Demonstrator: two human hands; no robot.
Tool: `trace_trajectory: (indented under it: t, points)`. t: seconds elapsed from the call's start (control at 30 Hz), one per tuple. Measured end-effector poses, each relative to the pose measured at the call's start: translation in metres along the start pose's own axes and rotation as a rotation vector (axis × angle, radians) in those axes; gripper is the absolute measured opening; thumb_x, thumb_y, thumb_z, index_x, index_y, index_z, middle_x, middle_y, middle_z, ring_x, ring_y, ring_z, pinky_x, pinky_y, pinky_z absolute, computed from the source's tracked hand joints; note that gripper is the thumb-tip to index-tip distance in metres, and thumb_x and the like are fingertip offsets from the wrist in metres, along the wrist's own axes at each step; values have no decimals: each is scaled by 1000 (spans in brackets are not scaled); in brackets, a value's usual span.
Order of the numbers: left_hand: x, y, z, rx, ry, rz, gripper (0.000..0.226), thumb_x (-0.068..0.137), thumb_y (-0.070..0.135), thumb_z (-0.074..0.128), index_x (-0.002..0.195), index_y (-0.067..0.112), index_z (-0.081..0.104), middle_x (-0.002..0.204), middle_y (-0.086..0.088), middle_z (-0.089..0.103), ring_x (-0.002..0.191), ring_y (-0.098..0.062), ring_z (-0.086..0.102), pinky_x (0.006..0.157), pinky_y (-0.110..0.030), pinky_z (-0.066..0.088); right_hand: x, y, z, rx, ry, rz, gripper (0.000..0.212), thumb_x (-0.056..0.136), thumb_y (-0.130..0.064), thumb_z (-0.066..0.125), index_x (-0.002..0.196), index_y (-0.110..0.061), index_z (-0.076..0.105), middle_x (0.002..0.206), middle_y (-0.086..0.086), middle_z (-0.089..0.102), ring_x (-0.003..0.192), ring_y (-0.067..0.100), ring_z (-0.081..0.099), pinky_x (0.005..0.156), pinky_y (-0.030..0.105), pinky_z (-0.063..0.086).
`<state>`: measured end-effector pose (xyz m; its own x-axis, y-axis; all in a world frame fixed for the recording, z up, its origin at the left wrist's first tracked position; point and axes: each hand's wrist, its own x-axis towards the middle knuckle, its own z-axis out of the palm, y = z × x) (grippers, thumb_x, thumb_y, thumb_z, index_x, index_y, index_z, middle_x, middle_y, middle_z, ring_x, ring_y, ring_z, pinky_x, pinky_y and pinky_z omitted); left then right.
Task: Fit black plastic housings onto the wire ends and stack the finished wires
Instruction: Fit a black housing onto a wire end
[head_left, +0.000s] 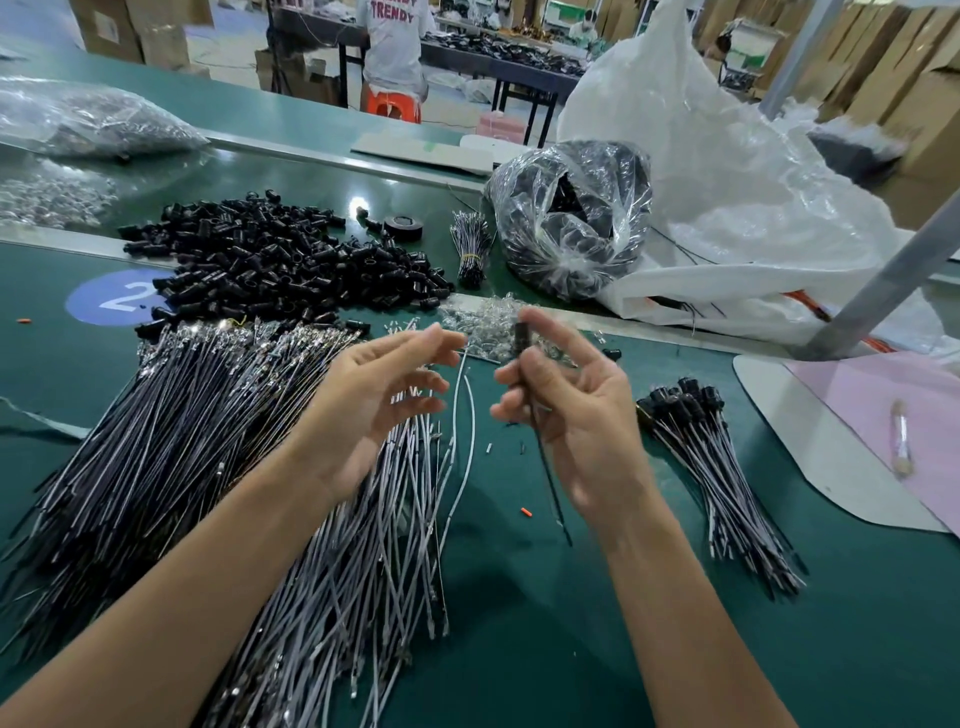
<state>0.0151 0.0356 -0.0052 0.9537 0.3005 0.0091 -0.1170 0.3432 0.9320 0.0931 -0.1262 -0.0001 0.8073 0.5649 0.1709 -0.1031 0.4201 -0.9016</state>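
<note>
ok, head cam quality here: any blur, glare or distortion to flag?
Head view: fingertips of the left hand and right hand are motion-blurred, smearing the black housing the right hand holds; a lamp glare spot sits on the green belt behind the housing pile; wide-angle curves straight edges.

Your green bench (571, 649), black housings (280, 260) heaped at its far side, loose wires (171, 441) on your left, finished wires (717, 467) on your right
</note>
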Motion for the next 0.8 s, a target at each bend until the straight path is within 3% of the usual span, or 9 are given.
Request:
trace_trajectory:
  t: [0.1,0.2,0.3,0.47,0.6,0.8]
  points:
    - [-1,-2,3,62,-121,36,38,73,35,77,102,10,76,86,-7,69,77,-15,61,74,-27,55,-4,11,11,-196,-40,-7,49,83,-7,68,130,-10,52,76,13,73,59,19,69,62,30,58]
    - [0,-3,3,104,-93,70,31,64,29,85,92,17,80,78,-6,69,74,-18,58,76,-27,53,-6,17,16,-297,-45,-13,44,88,1,65,129,-13,53,79,13,75,63,22,71,63,30,58]
    - [1,-4,2,30,-52,104,23,59,30,80,80,21,80,80,0,70,73,-13,61,75,-24,53,-6,18,17,-374,-52,-23,40,88,1,67,122,-17,58,82,10,76,70,22,73,65,26,57]
    - [1,-3,2,-32,-55,173,21,64,23,81,85,21,80,88,2,74,83,-9,66,76,-19,54,-5,19,17,-396,-48,-20,40,86,2,68,123,-11,58,78,10,76,69,24,74,65,25,57]
    - [0,-6,7,-30,-12,178,36,56,24,81,90,15,78,87,-4,76,85,-13,71,75,-21,55,-5,20,16,-364,-48,-43,43,87,2,68,128,-7,56,80,13,75,70,28,74,66,28,58]
    - [-3,-6,11,39,-16,188,29,62,27,79,90,20,78,88,-9,76,75,-15,69,75,-23,56,-6,22,16,-377,-24,-113,41,87,4,67,123,-12,56,78,9,76,68,24,74,64,27,58]
